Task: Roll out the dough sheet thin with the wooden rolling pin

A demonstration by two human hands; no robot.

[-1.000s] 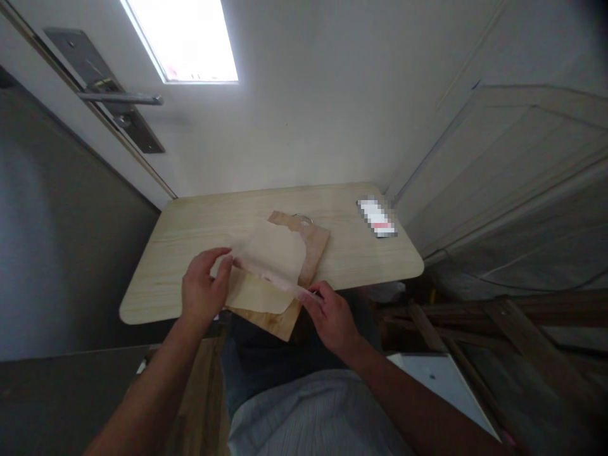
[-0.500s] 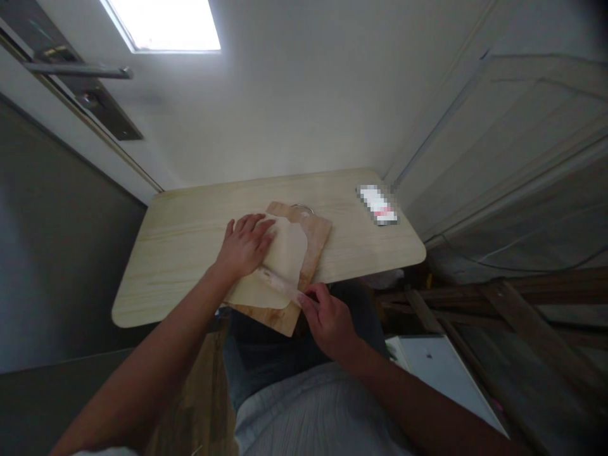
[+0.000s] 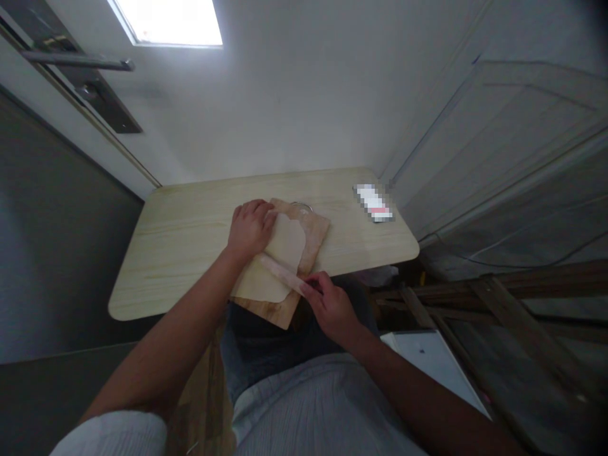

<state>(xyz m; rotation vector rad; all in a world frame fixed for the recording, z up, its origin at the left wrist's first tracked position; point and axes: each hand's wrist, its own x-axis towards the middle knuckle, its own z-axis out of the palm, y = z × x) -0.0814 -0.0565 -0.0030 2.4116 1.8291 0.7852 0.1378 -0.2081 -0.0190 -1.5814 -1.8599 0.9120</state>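
The left hand (image 3: 250, 229) lies flat, fingers spread, pressing the folded pale sheet (image 3: 275, 266) onto the wooden board (image 3: 311, 244) on the table (image 3: 190, 234). The right hand (image 3: 329, 304) pinches the sheet's near folded edge between thumb and fingertips.

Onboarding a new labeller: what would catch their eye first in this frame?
The thin pale sheet lying folded on the wooden board at the near edge of the light wood table. The left hand presses flat on the sheet's far-left part, while the right hand pinches its folded near-right edge. Above, a bright window pane glares at top left.
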